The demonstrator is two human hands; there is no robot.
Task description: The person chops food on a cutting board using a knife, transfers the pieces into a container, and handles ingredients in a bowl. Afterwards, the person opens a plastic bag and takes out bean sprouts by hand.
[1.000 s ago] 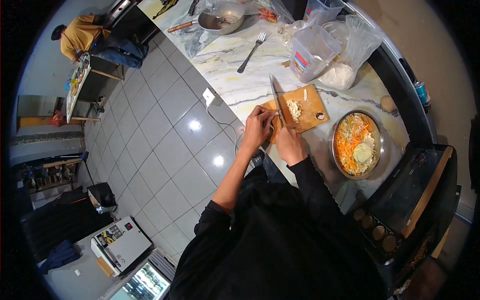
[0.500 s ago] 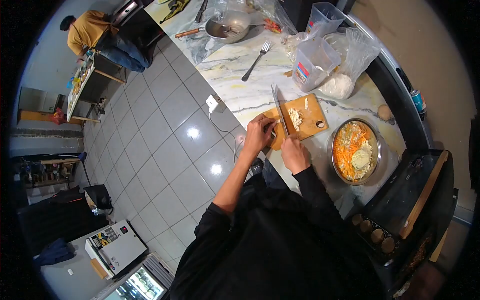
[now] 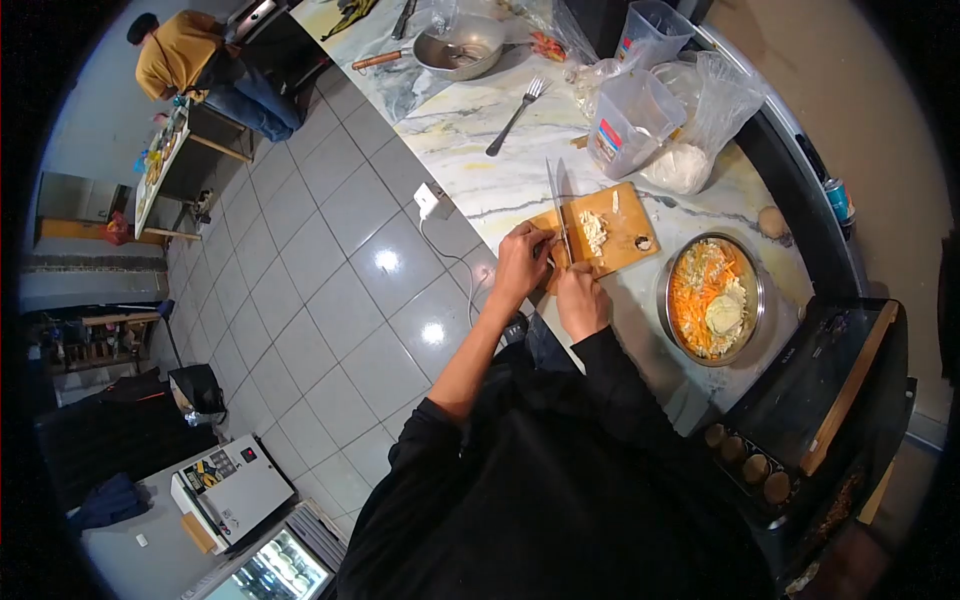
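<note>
My right hand is wrapped round the handle of a kitchen knife, whose long blade points away from me across a wooden cutting board. Close to the left of the blade, my left hand has its fingers bent and pressed together on the board's left end. Whatever they hold is mostly hidden under the fingertips. Chopped pale pieces lie in a heap just right of the blade. Right of the board stands a metal bowl holding orange shreds, pale shreds and a round pale lump.
Beyond the board are a fork, a saucepan, plastic jugs and a plastic bag with white powder. An egg lies near the wall. A white charger sits at the counter edge. Another person bends far left.
The knife and my right hand have shifted slightly left and away from me, and the blade stands a little straighter. My left hand stays almost in place. The view has moved slightly.
</note>
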